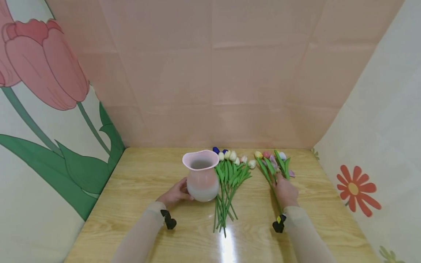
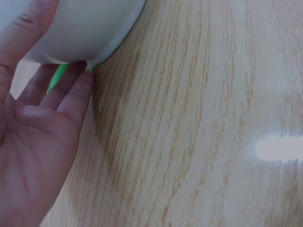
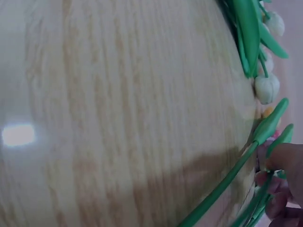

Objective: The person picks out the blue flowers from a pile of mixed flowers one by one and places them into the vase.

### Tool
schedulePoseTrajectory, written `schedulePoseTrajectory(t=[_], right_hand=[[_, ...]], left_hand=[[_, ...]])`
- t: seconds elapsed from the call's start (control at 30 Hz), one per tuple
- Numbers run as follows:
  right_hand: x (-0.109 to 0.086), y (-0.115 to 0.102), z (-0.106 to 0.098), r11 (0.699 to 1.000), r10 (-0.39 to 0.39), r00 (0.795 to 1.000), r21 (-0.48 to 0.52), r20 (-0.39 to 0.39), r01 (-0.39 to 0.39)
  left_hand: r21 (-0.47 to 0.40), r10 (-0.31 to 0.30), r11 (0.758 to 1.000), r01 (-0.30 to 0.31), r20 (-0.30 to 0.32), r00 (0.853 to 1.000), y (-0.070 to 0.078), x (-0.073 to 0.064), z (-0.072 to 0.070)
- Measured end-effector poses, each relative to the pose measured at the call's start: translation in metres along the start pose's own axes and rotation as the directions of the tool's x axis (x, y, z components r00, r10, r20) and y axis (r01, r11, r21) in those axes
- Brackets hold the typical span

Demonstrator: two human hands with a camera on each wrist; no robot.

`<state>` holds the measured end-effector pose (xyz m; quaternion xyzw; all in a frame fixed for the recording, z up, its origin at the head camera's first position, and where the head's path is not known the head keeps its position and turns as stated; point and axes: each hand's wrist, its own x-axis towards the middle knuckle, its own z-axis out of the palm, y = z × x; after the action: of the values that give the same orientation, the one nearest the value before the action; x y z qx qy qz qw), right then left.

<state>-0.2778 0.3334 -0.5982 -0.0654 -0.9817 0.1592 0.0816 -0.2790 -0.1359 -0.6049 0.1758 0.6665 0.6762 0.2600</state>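
1. Container: vase (image 1: 203,186), pink up top fading to white near the base, w/ a wavy flared rim. Near tbl (image 1: 148,175) ctr, btwn L hand (image 1: 175,193) & middle bunch (image 1: 227,175). Head view looks into the mouth: greyish inner wall, bottom hidden.
2. L hand grips the vase low on its L side. L wrist view adds what head view hides: thumb on the white wall, fingertips tucked at the base's lower edge. Prob. raised a bit there, but angle's poor, can't be sure.
3. Same L wrist view shows a green sliver (image 2: 57,76) past the fingers, under the vase.
4. R hand (image 1: 285,191) holds a few tulip stems, well apart from the vase. R wrist view gives the detail: thumb & fingers pinching green stems (image 3: 265,191), w/ another leafy stem (image 3: 222,184) running alongside.
5. Head view shows blooms beyond the R hand: yellow flower (image 1: 258,155), pink flower (image 1: 266,155), pale blue flower (image 1: 282,156), + purple bits.
6. Middle bunch lies flat just R of vase: mostly white/cream heads, blue flowers (image 1: 215,150) at far end, stems toward the person.
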Motion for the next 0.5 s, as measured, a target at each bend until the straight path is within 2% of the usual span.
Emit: schedulePoseTrajectory(t=[0.17,0.4,0.5], right_hand=[[-0.0006,0.0063,0.0048,1.0,0.013,0.999,-0.018,0.05,-0.012],[-0.0014,0.0073,0.0017,0.997,0.063,0.979,-0.058,0.192,-0.053],[-0.0022,0.0074,0.0015,0.997,0.069,0.978,-0.056,0.197,-0.059]], left_hand=[[-0.011,-0.004,1.0,0.004,0.01,1.0,-0.0024,0.0016,-0.0025],[-0.031,-0.003,1.0,0.003,0.005,1.0,-0.0037,0.0025,-0.0031],[-0.03,-0.001,1.0,0.001,0.003,1.0,-0.0036,0.0019,-0.0022]])
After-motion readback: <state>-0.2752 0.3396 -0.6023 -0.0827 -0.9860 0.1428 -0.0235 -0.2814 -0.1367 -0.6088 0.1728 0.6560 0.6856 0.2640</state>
